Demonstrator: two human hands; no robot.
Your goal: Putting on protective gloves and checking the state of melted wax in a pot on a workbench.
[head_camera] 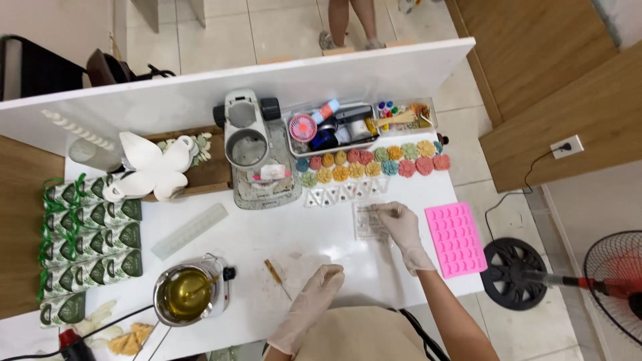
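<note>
My right hand (pixel 403 229), gloved, pinches a thin stick-like tool (pixel 388 211) over a small clear mould sheet (pixel 368 222) at table centre; the tool is too small to identify. My left hand (pixel 311 304), at 7 o'clock of the sheet, rests loosely curled on the white table (pixel 267 234), grasping nothing. A pink silicone mould (pixel 456 239) lies at 3 o'clock, coloured flower pieces (pixel 374 164) at 12. Risk, as I judge it: the unpinned sheet could slide under tool pressure; the pot of yellow liquid (pixel 186 296) near my left elbow could tip.
</note>
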